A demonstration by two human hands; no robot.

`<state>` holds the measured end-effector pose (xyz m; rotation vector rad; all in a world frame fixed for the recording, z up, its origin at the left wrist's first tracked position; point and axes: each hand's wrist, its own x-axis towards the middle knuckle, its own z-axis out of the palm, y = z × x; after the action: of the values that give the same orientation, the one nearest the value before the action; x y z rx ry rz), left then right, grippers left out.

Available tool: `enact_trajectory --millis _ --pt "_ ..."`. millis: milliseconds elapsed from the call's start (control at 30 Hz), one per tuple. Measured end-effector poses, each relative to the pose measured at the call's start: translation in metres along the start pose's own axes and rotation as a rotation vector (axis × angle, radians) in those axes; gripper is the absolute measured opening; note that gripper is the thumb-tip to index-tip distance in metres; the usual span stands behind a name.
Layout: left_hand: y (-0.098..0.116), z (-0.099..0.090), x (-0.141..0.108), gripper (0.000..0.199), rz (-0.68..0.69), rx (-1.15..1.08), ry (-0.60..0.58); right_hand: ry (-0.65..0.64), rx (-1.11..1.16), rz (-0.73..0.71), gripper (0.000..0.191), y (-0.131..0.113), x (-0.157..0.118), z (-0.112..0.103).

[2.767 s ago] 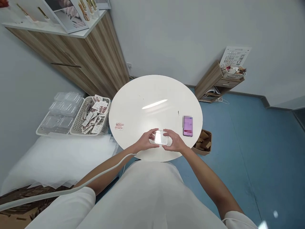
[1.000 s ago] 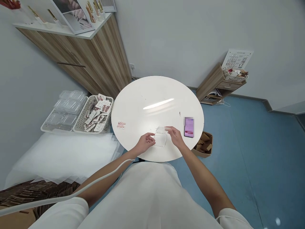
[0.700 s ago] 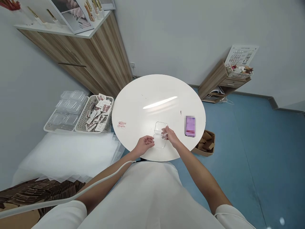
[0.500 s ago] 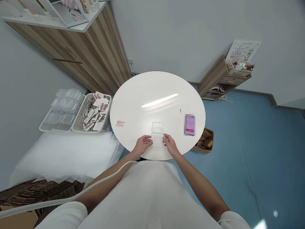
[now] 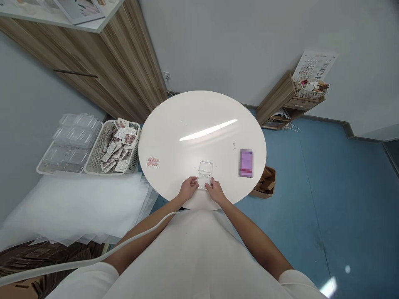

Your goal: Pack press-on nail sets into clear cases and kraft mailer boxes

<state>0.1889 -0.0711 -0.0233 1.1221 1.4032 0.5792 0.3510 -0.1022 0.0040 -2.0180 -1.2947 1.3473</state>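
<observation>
Clear plastic is forming a small hinged case [image 5: 203, 180], which is sitting near 6 o'clock on the white oval table [image 5: 199, 112], taking the person's body as 6 o'clock. Its transparent lid [image 5: 206, 167] is standing already folded back toward 12 o'clock, leaving the base uncovered and its inside open to reach. Whether anything is lying in it is too small to tell. The left hand [image 5: 188, 189] is curling loosely, its fingertips meeting the base's 9 o'clock side; whether they are truly gripping, I cannot tell. The right hand [image 5: 216, 192] is pinching the base at its near right corner, around 4 o'clock, thumb toward the front and fingers along the side. Between them, the hands are seemingly steadying the base while the lid is staying free of both. A small card of pink ovals [image 5: 152, 162] is lying flat between 8 and 9 o'clock on the table, and a purple, blurred-out phone-like rectangle [image 5: 246, 162] is resting between 3 and 4 o'clock. Beyond the table's edge, toward 9 o'clock, a white basket [image 5: 136, 154] is holding many loose cards.
</observation>
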Motion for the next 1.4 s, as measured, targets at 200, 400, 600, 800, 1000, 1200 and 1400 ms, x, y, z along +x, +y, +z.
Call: enact_trajectory --millis 200,400,600,800,1000,1200,1400 --pt "0.0 0.003 -0.001 0.036 -0.024 0.08 0.019 0.009 -0.142 0.007 0.061 0.009 0.001 0.007" --pt "-0.005 0.003 -0.012 0.048 -0.076 0.117 0.012 -0.056 -0.064 -0.016 0.054 0.02 -0.012 0.006" --pt "0.0 0.012 -0.01 0.047 -0.038 0.13 0.02 -0.088 -0.055 -0.055 0.044 0.021 -0.009 0.004" --pt "0.012 0.017 -0.002 0.045 -0.01 0.209 0.04 -0.137 -0.141 -0.056 0.062 0.015 0.007 -0.005" --pt "0.01 0.02 -0.002 0.048 -0.015 0.272 0.063 -0.207 -0.236 -0.1 0.072 0.02 0.009 -0.008" --pt "0.005 0.021 -0.001 0.05 0.038 0.335 0.049 -0.212 -0.271 -0.167 0.077 0.027 0.009 -0.006" --pt "0.004 0.009 -0.005 0.049 0.064 0.377 0.008 -0.13 -0.189 -0.198 0.074 0.028 0.005 -0.011"
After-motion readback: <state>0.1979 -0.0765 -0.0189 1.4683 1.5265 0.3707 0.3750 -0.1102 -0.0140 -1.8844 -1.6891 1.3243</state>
